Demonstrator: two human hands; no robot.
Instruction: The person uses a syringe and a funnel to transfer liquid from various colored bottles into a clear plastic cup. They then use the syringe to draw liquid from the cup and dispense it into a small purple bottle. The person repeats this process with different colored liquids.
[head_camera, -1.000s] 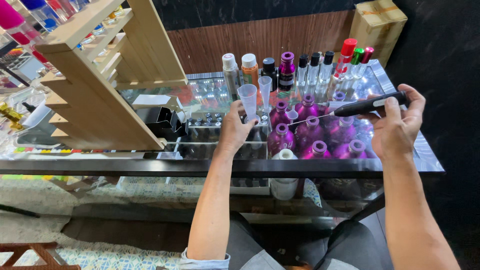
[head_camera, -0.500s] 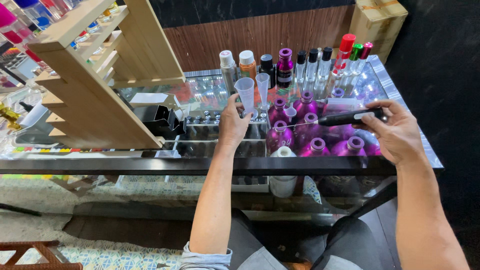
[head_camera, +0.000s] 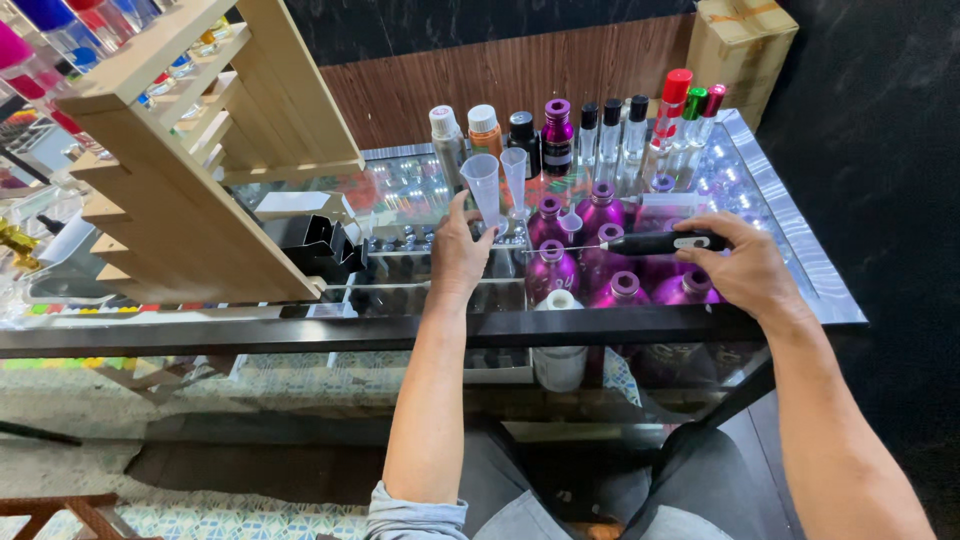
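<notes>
My left hand (head_camera: 458, 250) grips the base of a clear plastic measuring cup (head_camera: 482, 185) standing on the glass counter (head_camera: 400, 190). A second, narrower clear cup (head_camera: 514, 170) stands just right of it. My right hand (head_camera: 745, 268) holds a black pen-shaped tool (head_camera: 662, 242) whose thin metal needle points left over a cluster of several shiny purple bottles (head_camera: 600, 255). A small funnel (head_camera: 570, 222) sits on one purple bottle near the needle tip.
A row of capped bottles (head_camera: 575, 130) lines the counter's back edge. A wooden stepped rack (head_camera: 190, 150) stands at left with a black box (head_camera: 320, 245) beside it. A cardboard box (head_camera: 740, 45) sits back right. A white bottle (head_camera: 558, 345) stands at the front edge.
My right hand has brought the black tool down and to the left, closer to the purple bottles. My left hand stays on the measuring cup's base.
</notes>
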